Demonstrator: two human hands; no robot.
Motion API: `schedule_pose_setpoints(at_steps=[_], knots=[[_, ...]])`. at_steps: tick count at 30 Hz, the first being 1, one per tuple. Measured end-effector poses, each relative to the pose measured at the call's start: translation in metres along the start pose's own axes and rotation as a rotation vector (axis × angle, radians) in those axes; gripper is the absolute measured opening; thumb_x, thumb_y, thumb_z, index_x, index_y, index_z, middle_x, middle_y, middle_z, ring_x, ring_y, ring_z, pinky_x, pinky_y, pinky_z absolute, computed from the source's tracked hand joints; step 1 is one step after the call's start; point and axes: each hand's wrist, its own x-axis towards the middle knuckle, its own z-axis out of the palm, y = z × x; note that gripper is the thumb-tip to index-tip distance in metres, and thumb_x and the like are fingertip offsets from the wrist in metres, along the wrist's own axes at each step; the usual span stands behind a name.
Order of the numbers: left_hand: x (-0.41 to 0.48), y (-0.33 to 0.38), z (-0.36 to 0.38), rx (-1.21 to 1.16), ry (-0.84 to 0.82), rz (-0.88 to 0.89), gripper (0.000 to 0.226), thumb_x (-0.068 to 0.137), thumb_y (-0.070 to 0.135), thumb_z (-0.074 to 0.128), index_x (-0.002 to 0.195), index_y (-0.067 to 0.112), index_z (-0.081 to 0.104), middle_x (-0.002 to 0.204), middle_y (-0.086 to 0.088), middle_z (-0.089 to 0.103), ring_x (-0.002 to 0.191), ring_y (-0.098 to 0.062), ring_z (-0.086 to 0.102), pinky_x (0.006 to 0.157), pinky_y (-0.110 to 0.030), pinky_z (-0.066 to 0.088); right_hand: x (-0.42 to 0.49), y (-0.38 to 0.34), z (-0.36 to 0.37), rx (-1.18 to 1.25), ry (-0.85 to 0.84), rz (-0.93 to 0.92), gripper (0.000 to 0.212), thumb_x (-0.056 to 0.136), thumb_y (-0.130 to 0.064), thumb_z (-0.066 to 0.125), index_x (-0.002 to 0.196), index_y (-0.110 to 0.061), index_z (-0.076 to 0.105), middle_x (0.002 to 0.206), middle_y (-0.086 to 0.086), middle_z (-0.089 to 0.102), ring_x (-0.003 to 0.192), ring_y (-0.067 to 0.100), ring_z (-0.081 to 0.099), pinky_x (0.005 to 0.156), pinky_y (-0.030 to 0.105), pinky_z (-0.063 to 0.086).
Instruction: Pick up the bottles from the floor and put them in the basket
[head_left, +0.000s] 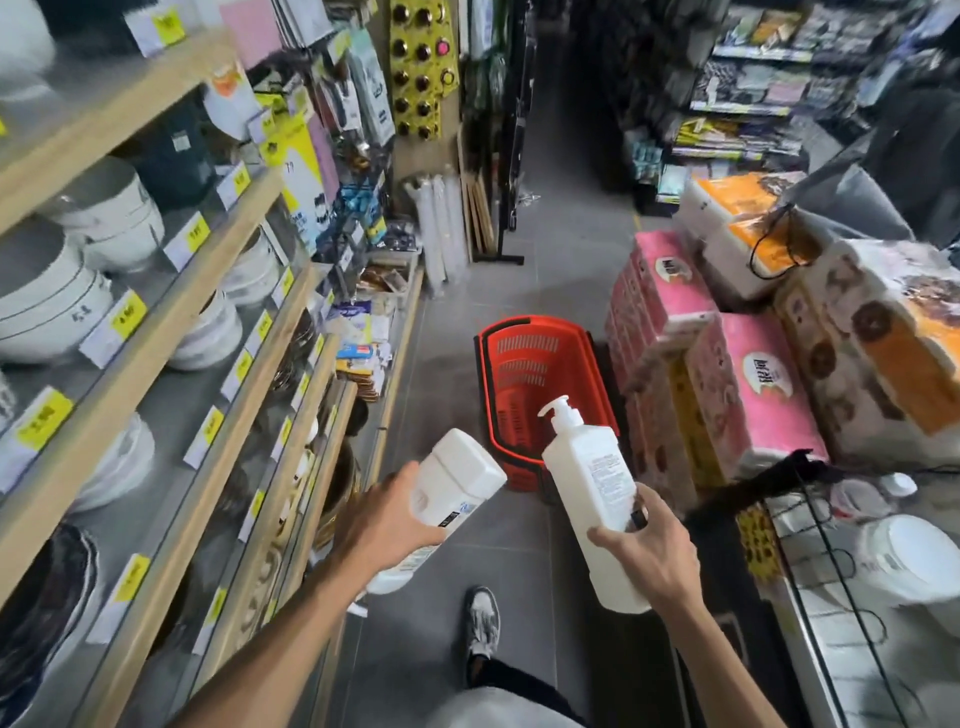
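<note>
My left hand (382, 525) grips a white flat-capped bottle (457, 478), tilted with its cap pointing up and to the right. My right hand (649, 556) holds a taller white pump bottle (589, 483) around its lower half, pump head uppermost. Both bottles hang in the air just in front of a red plastic basket (524, 358) that stands on the grey tiled floor of the aisle. The pump bottle overlaps the basket's near right corner. The basket's inside looks bare where I can see it.
Wooden shelves (171, 322) with white bowls and yellow price tags line the left. Stacked pink tissue packs (727, 374) crowd the right beside the basket. A wire rack (831, 561) stands at lower right. My shoe (483, 621) is on the floor below the hands.
</note>
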Motion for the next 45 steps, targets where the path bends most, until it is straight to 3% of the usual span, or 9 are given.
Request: schedule_pose_setpoints(at_steps=[6,9,14,20,25,28,36,41,45], knots=[[0.096,0.001,-0.028,-0.030,0.009,-0.006,0.079,0.049,0.070,0.069,0.115,0.040,0.038,0.105,0.013,0.064,0.077,-0.020,0.055,0.062,-0.031,0.044,0.084,-0.038,0.019,0.041,0.009,0.014,0.078,0.049,-0.059,0.071,0.123,-0.044,0.053,0.089,-0.031,0.054,0.077,-0.002,0.055,0.066,0.032,0.044],[0.143,0.000,-0.041,0.013,0.011,-0.021,0.077,0.050,0.068,0.070,0.114,0.039,0.038,0.107,0.009,0.066,0.088,-0.026,0.064,0.066,-0.033,0.045,0.119,-0.051,0.033,0.048,-0.003,0.038,0.072,0.059,-0.050,0.084,0.124,-0.041,0.054,0.091,-0.033,0.054,0.078,-0.001,0.057,0.071,0.035,0.051],[0.216,-0.006,-0.058,0.014,-0.017,-0.035,0.072,0.051,0.066,0.071,0.107,0.038,0.035,0.103,0.008,0.067,0.086,-0.029,0.065,0.068,-0.034,0.050,0.165,-0.078,0.059,0.062,0.023,0.088,0.065,0.062,-0.044,0.087,0.117,-0.047,0.053,0.089,-0.035,0.056,0.085,0.009,0.062,0.081,0.042,0.056],[0.304,-0.032,-0.076,0.002,-0.082,0.029,0.070,0.052,0.065,0.074,0.103,0.040,0.034,0.103,0.011,0.066,0.083,-0.024,0.064,0.062,-0.032,0.044,0.210,-0.113,0.100,0.102,0.083,0.197,0.064,0.063,-0.039,0.089,0.119,-0.040,0.058,0.097,-0.018,0.068,0.092,0.016,0.066,0.086,0.042,0.054],[0.372,-0.058,-0.092,0.034,-0.131,0.054,0.072,0.049,0.064,0.073,0.107,0.035,0.041,0.102,0.011,0.067,0.087,-0.025,0.064,0.072,-0.034,0.052,0.236,-0.148,0.128,0.160,0.139,0.279,0.060,0.064,-0.038,0.090,0.113,-0.044,0.055,0.093,-0.022,0.066,0.088,0.011,0.066,0.085,0.041,0.054],[0.412,-0.060,-0.099,0.061,-0.192,0.083,0.072,0.047,0.064,0.072,0.104,0.036,0.037,0.098,0.011,0.065,0.082,-0.025,0.063,0.070,-0.033,0.052,0.246,-0.160,0.140,0.199,0.190,0.343,0.057,0.062,-0.039,0.089,0.104,-0.052,0.053,0.095,-0.025,0.067,0.090,0.008,0.066,0.086,0.041,0.054],[0.507,-0.017,-0.096,0.108,-0.325,0.210,0.072,0.051,0.064,0.076,0.105,0.039,0.036,0.104,0.008,0.065,0.084,-0.026,0.061,0.068,-0.035,0.047,0.279,-0.163,0.155,0.267,0.256,0.512,0.068,0.064,-0.043,0.087,0.122,-0.044,0.053,0.107,-0.017,0.064,0.102,0.016,0.063,0.091,0.047,0.054],[0.547,0.028,-0.080,0.229,-0.381,0.296,0.077,0.050,0.065,0.070,0.115,0.036,0.039,0.111,0.002,0.067,0.100,-0.035,0.064,0.077,-0.038,0.050,0.305,-0.147,0.155,0.323,0.296,0.688,0.074,0.059,-0.049,0.083,0.128,-0.040,0.056,0.108,-0.015,0.063,0.102,0.016,0.060,0.085,0.039,0.046],[0.578,0.059,-0.077,0.298,-0.405,0.321,0.073,0.053,0.062,0.071,0.112,0.036,0.039,0.109,0.003,0.066,0.099,-0.034,0.063,0.076,-0.038,0.049,0.324,-0.134,0.153,0.358,0.291,0.784,0.082,0.059,-0.053,0.080,0.134,-0.036,0.052,0.110,-0.015,0.059,0.101,0.016,0.059,0.088,0.041,0.049]])
